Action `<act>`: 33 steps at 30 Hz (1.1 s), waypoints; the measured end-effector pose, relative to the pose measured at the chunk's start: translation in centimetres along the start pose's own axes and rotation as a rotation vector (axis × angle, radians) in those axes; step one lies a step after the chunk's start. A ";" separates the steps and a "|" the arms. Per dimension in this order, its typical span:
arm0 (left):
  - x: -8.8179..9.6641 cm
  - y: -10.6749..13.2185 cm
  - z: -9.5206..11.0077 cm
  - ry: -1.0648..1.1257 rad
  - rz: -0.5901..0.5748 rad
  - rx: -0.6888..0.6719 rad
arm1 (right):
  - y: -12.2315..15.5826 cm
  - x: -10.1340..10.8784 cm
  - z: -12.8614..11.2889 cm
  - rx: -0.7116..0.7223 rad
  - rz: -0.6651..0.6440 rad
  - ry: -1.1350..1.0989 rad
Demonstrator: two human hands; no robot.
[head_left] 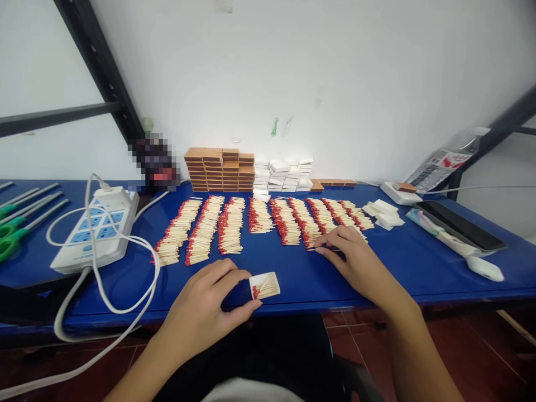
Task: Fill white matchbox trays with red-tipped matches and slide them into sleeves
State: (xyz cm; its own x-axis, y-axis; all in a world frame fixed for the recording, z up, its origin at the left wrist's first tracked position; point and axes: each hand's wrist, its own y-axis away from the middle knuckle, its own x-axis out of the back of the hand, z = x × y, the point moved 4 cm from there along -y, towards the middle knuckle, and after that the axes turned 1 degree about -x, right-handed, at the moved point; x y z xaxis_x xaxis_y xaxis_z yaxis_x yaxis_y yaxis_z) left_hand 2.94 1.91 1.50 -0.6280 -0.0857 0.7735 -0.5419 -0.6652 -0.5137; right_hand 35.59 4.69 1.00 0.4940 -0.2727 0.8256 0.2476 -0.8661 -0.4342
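Note:
My left hand grips the left end of a small white matchbox tray between thumb and fingers, at the table's front edge. Some red-tipped matches lie inside this tray. Over to the right, my right hand has thumb and fingertips pinched at the near end of a row of matches; a matchstick shows at the fingertips. Several similar rows of matches run side by side across the blue table, red heads toward the left. Part of the rightmost rows is hidden behind my right hand.
Brown matchboxes and white trays are stacked against the wall. More loose trays lie right of the matches. A power strip with white cables and green-handled scissors occupy the left; a phone and plastic bottle the right.

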 end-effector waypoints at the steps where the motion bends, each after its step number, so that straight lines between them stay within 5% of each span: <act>1: 0.0 0.0 0.0 -0.003 -0.001 -0.001 | 0.0 0.0 0.0 0.001 -0.002 -0.001; 18: 0.0 0.0 0.0 0.005 -0.001 0.003 | 0.0 -0.3 -0.5 -0.028 -0.010 0.008; 28: 0.0 0.0 0.0 0.007 0.000 -0.009 | 0.0 -2.0 -11.6 0.185 -0.094 0.037; 33: -0.1 0.0 0.0 0.017 -0.006 -0.004 | 0.1 -3.8 -12.9 0.244 -0.144 0.131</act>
State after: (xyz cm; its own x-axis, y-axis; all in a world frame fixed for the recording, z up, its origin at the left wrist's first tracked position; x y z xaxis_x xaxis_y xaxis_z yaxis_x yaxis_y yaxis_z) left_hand 2.97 1.90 1.44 -0.6343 -0.0695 0.7700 -0.5474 -0.6628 -0.5108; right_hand 22.97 0.26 2.44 0.3319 -0.2200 0.9173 0.5076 -0.7780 -0.3702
